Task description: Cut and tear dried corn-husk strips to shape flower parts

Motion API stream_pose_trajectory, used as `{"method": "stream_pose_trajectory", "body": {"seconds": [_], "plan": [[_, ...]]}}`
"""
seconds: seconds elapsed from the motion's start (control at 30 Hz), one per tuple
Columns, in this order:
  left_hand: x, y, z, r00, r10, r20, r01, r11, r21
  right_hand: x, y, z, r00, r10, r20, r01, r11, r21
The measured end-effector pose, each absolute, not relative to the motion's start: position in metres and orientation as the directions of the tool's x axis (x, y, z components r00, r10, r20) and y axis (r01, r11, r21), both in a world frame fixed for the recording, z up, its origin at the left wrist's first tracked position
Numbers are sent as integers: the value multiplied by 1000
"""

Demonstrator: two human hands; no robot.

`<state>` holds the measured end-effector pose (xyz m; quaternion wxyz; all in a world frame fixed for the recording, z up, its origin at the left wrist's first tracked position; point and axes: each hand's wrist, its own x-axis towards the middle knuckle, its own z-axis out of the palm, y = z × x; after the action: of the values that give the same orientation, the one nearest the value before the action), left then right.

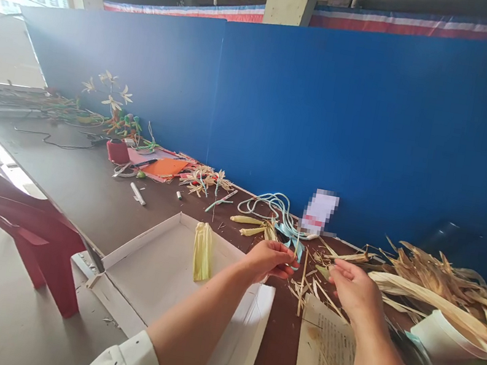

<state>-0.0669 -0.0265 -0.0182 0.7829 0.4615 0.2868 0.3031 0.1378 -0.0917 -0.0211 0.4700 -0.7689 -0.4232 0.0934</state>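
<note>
My left hand (268,259) hovers over the brown table (84,187), fingers curled in a pinch on a thin dried straw strip (302,279). My right hand (354,288) is close beside it, fingers also pinched on a small piece of the same husk material. Loose straw strips (310,287) lie scattered under and between both hands. A folded yellow husk piece (203,250) rests in the white cardboard tray (148,272) to the left. Light blue ribbon (280,213) loops lie just beyond my hands.
A heap of dried corn husks (441,284) fills the right side, with a white cup (446,335) beside it. A printed paper sheet (325,364) lies under my right forearm. Straw flowers (112,98), orange paper (166,168) and a red chair (30,228) are at left. A blue partition (329,116) backs the table.
</note>
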Motion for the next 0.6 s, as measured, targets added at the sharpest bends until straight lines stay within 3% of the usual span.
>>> {"method": "stream_pose_trajectory", "body": {"seconds": [0.1, 0.2, 0.27, 0.33, 0.53, 0.6], "plan": [[-66, -29, -17, 643, 747, -170, -182, 365, 913, 124, -107, 1, 528, 844, 96, 717, -383, -583], [-66, -31, -16, 638, 748, -182, -155, 356, 921, 105, -122, 17, 359, 931, -62, 887, -361, -287], [-66, -32, -15, 634, 750, -187, -147, 354, 923, 91, -130, 21, 332, 923, -194, 926, -358, -121], [-66, -32, -16, 635, 751, -183, -147, 350, 925, 80, -136, 21, 336, 914, -227, 939, -344, 3], [-66, -31, -18, 629, 755, -185, -139, 344, 929, 65, -137, 15, 256, 928, -270, 964, -223, 146], [-66, -31, -19, 628, 756, -185, -140, 343, 929, 64, -135, 14, 247, 937, -248, 967, -220, 132]]}}
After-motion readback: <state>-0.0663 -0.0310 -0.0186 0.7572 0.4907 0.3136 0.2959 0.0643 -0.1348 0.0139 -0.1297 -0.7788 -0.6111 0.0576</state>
